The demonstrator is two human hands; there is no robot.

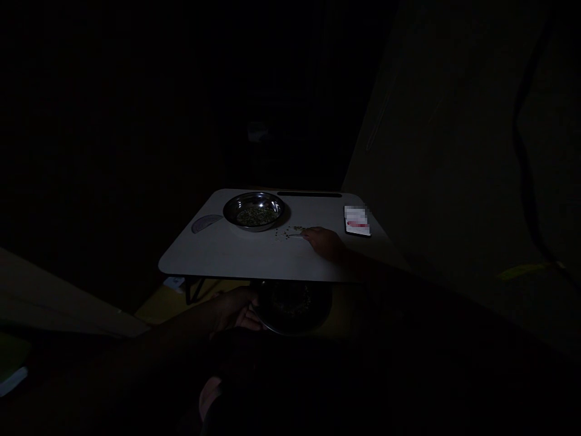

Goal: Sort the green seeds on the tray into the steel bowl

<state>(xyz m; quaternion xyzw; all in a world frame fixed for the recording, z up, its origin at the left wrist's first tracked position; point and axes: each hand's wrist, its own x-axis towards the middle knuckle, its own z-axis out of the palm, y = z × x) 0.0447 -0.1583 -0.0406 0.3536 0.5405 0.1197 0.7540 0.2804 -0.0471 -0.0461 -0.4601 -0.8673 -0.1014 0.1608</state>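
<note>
My right hand (325, 243) is low over the white table, closed on a thin pale strip (296, 235) whose kind I cannot make out. Around the tip of that strip lie several small greenish and brown grains or beans (298, 228). Below the table's near edge, my left hand (247, 310) grips the rim of a dark round bowl (295, 310), with some small grains faintly visible inside. A shiny steel bowl (254, 211) on the table, left of my right hand, holds a layer of similar greenish grains.
The low white table (218, 257) has a dark slot (309, 194) along its far edge. A phone (357, 221) with a lit screen lies at the right. Left of the steel bowl is a printed half-round shape (206, 223). A wall (454, 181) rises on the right. The room is very dark.
</note>
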